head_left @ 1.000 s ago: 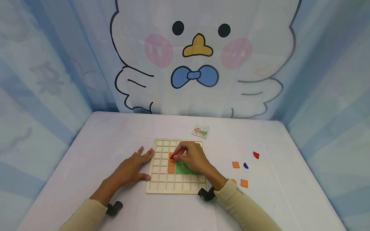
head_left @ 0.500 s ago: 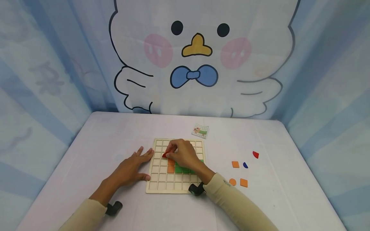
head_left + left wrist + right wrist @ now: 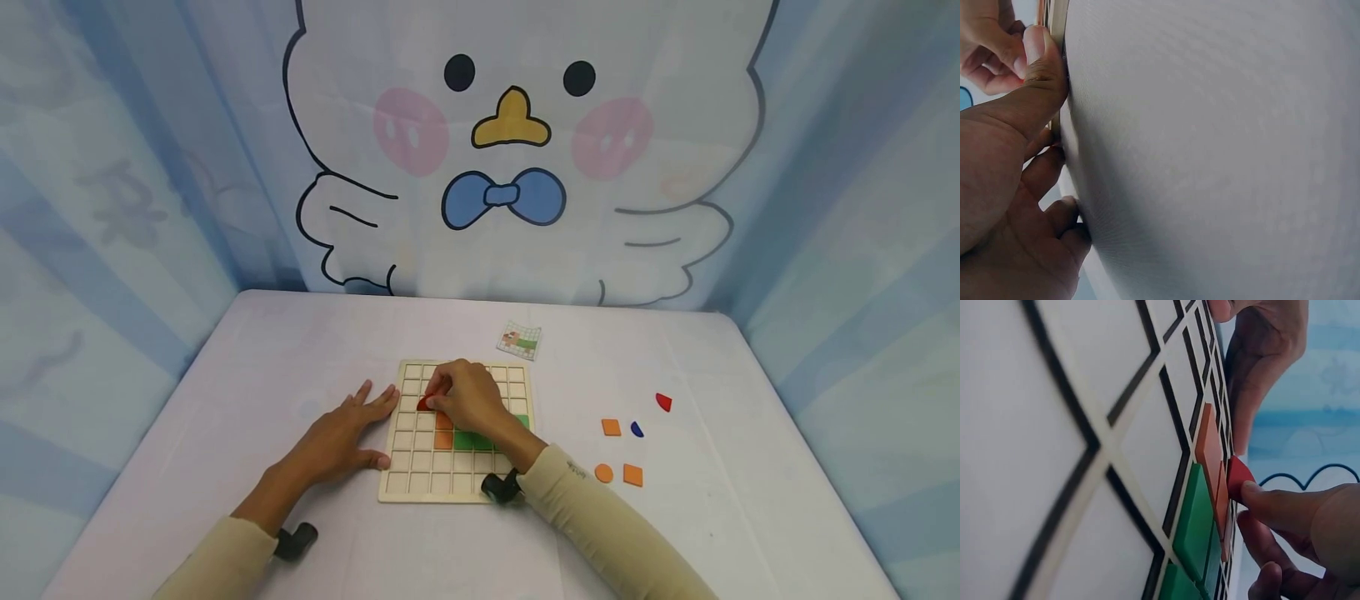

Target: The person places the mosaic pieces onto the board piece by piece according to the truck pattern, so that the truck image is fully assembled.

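Observation:
A pale wooden grid board (image 3: 420, 498) lies at the middle of the table. My right hand (image 3: 476, 404) pinches a red rounded-edge tile (image 3: 1239, 478) between thumb and fingers, close over the board's upper left cells. Orange square tiles (image 3: 444, 437) sit in a column of cells under that hand, with green square tiles (image 3: 474, 442) beside them, partly covered by the wrist. My left hand (image 3: 337, 442) is spread at the board's left edge, thumb (image 3: 1035, 53) and fingertips touching its rim.
A small printed picture card (image 3: 519, 340) lies behind the board. Loose to the right are a red tile (image 3: 663, 402), a blue half-round tile (image 3: 637, 429), an orange disc (image 3: 603, 472) and two orange squares (image 3: 633, 475). Curtains stand behind and at both sides.
My right hand has carried the red tile leftward, from above the orange tiles to the cells left of them. The orange disc now shows fully. My left hand has stayed in place.

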`<move>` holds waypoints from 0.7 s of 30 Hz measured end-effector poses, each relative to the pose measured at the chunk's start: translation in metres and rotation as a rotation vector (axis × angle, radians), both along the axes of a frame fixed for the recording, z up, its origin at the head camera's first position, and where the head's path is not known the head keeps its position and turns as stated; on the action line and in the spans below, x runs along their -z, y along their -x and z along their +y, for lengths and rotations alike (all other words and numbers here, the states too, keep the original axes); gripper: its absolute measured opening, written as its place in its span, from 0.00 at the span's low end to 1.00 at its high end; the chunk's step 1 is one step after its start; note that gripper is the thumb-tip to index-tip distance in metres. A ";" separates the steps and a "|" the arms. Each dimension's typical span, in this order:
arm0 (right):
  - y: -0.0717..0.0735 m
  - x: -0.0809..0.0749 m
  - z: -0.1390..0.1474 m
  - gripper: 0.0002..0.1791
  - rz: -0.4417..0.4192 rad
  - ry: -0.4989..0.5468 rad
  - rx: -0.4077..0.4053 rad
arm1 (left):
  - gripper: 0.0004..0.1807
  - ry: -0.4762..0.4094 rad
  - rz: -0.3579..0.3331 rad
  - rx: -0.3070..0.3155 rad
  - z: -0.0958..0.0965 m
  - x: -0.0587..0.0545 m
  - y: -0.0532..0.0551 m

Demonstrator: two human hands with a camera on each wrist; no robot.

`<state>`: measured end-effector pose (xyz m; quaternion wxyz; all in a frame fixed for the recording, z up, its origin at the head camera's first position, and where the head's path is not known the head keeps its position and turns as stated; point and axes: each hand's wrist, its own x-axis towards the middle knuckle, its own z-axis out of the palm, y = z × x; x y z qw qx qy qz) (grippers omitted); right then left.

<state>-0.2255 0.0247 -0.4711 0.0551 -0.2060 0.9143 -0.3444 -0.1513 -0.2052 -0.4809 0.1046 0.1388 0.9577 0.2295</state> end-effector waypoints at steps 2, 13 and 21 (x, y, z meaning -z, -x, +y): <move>0.001 -0.001 -0.001 0.05 0.003 -0.020 0.005 | 0.59 0.001 0.002 0.002 0.000 0.000 0.000; 0.006 -0.003 0.001 0.05 -0.010 -0.093 -0.011 | 0.60 -0.001 0.002 0.000 0.000 0.000 0.001; 0.008 -0.003 0.001 0.07 -0.034 -0.111 -0.031 | 0.60 0.004 -0.004 -0.005 0.000 0.000 0.000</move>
